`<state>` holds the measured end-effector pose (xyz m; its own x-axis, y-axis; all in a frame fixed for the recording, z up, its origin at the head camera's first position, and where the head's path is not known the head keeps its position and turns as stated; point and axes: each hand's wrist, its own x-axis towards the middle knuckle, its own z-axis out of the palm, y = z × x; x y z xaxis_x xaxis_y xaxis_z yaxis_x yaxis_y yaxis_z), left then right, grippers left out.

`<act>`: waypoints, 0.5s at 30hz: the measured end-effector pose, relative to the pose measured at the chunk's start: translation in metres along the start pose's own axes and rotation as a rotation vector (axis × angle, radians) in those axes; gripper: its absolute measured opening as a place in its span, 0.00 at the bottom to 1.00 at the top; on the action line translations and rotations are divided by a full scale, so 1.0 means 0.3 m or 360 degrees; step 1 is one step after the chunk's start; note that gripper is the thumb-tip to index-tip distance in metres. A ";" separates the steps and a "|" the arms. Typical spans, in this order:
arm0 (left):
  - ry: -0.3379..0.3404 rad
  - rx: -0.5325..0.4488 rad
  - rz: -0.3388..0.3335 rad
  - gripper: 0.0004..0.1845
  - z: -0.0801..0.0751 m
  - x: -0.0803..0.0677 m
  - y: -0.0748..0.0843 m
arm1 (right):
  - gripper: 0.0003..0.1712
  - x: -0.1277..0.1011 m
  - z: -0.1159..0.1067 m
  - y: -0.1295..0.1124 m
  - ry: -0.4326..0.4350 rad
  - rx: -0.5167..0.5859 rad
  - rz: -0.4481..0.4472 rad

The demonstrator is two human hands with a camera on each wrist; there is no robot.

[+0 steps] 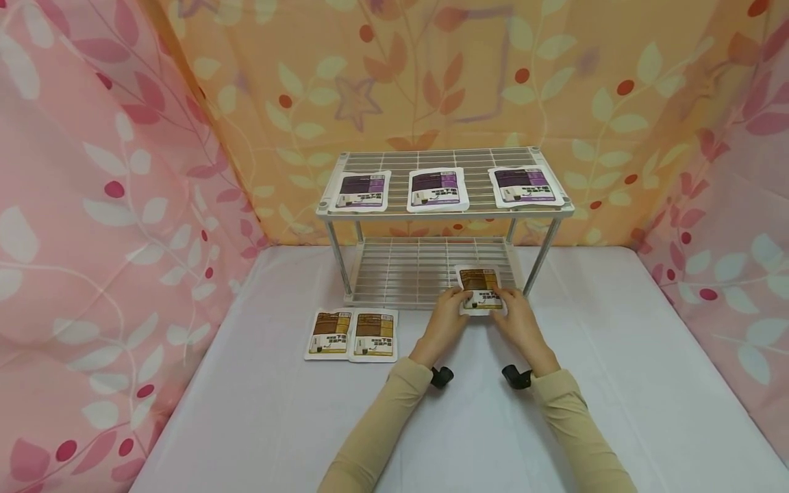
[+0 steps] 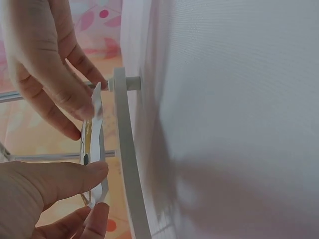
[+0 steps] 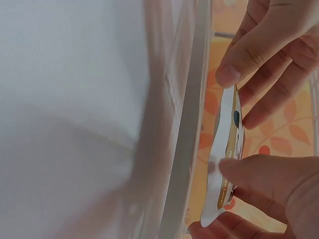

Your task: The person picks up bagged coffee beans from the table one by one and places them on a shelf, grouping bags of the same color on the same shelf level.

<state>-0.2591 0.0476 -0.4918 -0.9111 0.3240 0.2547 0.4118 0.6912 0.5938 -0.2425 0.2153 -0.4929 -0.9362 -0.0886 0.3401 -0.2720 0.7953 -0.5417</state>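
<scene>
Brown-and-yellow sachet is held at the front edge of the lower wire shelf; whether it already touches the bars, I cannot tell. Left hand and right hand both grasp it, each pinching one side between thumb and fingers. As I judge, the work is around half done: three purple sachets lie in a row on the upper wire shelf, while two matching brown-and-yellow sachets lie side by side on the white tablecloth, apparently not yet placed. The held sachet looks flat and thin, with white, slightly wavy borders, dark printed characters and a brown upper panel.
</scene>
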 end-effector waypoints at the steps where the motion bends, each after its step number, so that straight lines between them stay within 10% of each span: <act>1: 0.0006 0.0009 0.0008 0.24 0.004 0.006 0.002 | 0.30 0.003 -0.002 0.001 0.0016 -0.0006 -0.0009; 15: -0.0166 0.0098 0.0008 0.25 0.035 0.081 0.029 | 0.34 0.044 -0.006 0.011 -0.0079 -0.0148 0.0138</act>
<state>-0.2776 0.0682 -0.4885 -0.9037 0.3907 0.1750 0.4195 0.7266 0.5441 -0.2553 0.2180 -0.4888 -0.9658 -0.0451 0.2554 -0.1702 0.8534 -0.4928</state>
